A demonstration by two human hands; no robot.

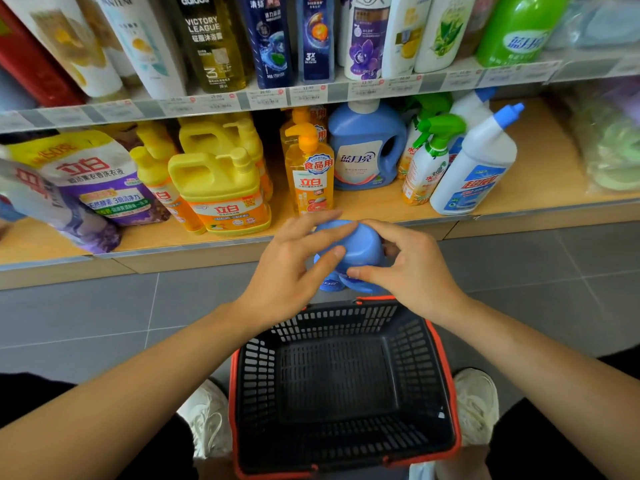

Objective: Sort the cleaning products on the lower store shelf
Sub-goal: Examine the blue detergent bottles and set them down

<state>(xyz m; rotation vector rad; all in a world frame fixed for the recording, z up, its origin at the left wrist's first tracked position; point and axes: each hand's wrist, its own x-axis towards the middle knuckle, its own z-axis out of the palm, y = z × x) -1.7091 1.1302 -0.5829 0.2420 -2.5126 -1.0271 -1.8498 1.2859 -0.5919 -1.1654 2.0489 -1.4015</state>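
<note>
Now L hand + R hand grip 1 blue btl

The wooden lower shelf spans nine to three o'clock. From nine o'clock rightwards it bears a purple detergent pouch, yellow jugs, an orange pump bottle, a blue detergent jug near twelve, green-trigger sprayers, a white blue-capped bottle and, at three, bagged green goods. At six o'clock a black basket sits on the grey tiled floor.

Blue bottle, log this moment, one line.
left hand: grips blue bottle | right hand: grips same | place: between basket and lower shelf
</note>
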